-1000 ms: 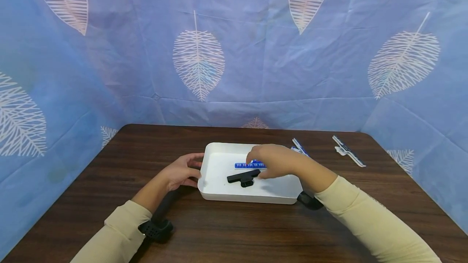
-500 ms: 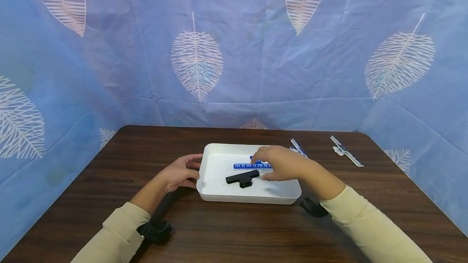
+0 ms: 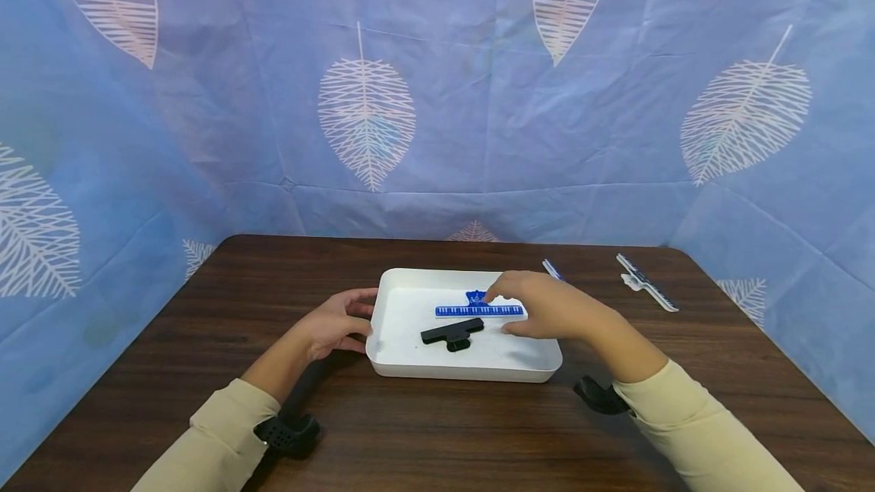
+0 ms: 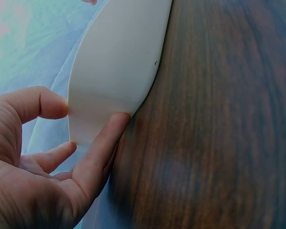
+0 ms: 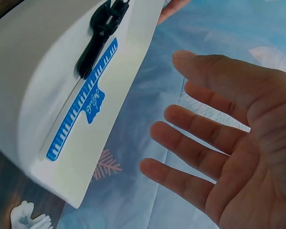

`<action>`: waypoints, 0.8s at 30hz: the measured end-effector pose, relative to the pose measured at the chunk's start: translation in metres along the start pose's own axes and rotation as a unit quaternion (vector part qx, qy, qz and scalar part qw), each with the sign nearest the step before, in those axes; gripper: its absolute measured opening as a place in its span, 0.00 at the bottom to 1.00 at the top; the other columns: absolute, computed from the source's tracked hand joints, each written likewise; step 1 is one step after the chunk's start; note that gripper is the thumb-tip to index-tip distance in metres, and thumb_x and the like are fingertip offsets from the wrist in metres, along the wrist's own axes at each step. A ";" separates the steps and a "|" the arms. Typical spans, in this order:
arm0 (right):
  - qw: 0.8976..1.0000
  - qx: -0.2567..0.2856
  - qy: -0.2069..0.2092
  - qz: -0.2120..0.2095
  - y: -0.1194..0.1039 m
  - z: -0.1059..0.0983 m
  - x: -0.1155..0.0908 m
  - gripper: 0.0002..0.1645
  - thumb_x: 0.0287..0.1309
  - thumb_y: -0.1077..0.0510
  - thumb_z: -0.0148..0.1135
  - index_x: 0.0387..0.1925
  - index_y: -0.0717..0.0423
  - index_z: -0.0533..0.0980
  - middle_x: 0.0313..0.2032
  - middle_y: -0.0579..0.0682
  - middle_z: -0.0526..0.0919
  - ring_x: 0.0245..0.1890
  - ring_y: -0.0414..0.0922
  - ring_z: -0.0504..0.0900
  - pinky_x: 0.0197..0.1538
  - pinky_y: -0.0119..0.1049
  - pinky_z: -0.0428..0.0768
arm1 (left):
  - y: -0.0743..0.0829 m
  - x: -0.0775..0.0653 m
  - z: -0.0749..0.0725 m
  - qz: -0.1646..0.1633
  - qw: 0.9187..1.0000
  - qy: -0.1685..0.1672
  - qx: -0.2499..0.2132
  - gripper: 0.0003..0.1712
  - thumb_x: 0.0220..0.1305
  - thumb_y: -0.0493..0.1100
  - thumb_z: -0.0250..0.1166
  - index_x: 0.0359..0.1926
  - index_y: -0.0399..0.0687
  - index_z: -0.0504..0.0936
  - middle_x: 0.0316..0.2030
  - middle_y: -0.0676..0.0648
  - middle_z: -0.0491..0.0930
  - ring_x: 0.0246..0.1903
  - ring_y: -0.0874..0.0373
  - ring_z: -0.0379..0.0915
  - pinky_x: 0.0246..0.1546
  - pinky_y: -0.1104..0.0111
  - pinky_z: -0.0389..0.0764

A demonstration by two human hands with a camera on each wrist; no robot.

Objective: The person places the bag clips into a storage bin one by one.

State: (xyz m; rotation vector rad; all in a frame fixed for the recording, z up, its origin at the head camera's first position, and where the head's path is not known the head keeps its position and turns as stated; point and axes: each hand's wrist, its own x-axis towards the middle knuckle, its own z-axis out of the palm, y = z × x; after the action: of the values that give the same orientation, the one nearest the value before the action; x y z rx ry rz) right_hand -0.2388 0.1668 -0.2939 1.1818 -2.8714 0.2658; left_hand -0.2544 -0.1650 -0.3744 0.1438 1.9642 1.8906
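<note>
A white tray (image 3: 403, 344) sits on the table with two wide clips inside. The blue clip (image 3: 478, 311), marked with white bars like a ruler, lies behind the black clip (image 3: 453, 333). My left hand (image 3: 331, 329) rests its fingertips against the tray's left end; in the left wrist view, thumb and fingers touch the outer wall (image 4: 119, 52). Over the tray's right side hovers my right hand (image 3: 550, 306), fingers spread and holding nothing. The right wrist view shows that palm (image 5: 243, 186) bare, apart from the blue clip (image 5: 81, 105).
Behind the right hand lies another blue and white clip (image 3: 552, 270), mostly hidden by it. A white clip with a dark-marked bar (image 3: 647, 283) lies at the table's back right. Blue leaf-patterned cloth (image 3: 444, 135) hangs around the dark wooden table (image 3: 410, 431).
My right hand has drawn back to the right, uncovering the whole blue clip in the tray. The left hand stays at the tray's left end.
</note>
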 end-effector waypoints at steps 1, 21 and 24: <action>1.000 -0.002 0.002 0.004 0.001 0.000 -0.001 0.23 0.43 0.52 0.67 0.46 0.47 0.76 0.46 0.41 0.76 0.50 0.41 0.72 0.53 0.41 0.70 | 0.000 0.000 0.000 0.002 1.000 -0.001 0.001 0.44 0.44 0.25 0.59 0.64 0.47 0.57 0.54 0.34 0.62 0.40 0.43 0.73 0.33 0.53 0.78; 0.998 -0.011 0.060 0.033 0.019 -0.008 -0.028 0.23 0.42 0.51 0.67 0.44 0.48 0.75 0.42 0.43 0.76 0.44 0.42 0.74 0.50 0.45 0.72 | 0.002 -0.002 0.000 -0.002 1.000 -0.007 -0.002 0.44 0.44 0.25 0.59 0.64 0.46 0.56 0.55 0.34 0.60 0.42 0.42 0.72 0.34 0.53 0.77; 0.997 -0.008 0.069 0.036 0.022 -0.008 -0.031 0.23 0.42 0.51 0.68 0.44 0.48 0.76 0.42 0.43 0.77 0.43 0.43 0.75 0.47 0.44 0.74 | 0.003 -0.003 0.000 -0.001 1.000 -0.006 -0.002 0.44 0.44 0.25 0.59 0.64 0.46 0.56 0.55 0.33 0.60 0.42 0.42 0.72 0.34 0.53 0.77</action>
State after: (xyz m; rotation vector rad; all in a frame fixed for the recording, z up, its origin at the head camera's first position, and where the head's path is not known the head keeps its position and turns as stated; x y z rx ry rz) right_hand -0.2324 0.2050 -0.2920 1.0164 -2.7937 0.3127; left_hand -0.2525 -0.1654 -0.3710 0.1532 1.9519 1.8875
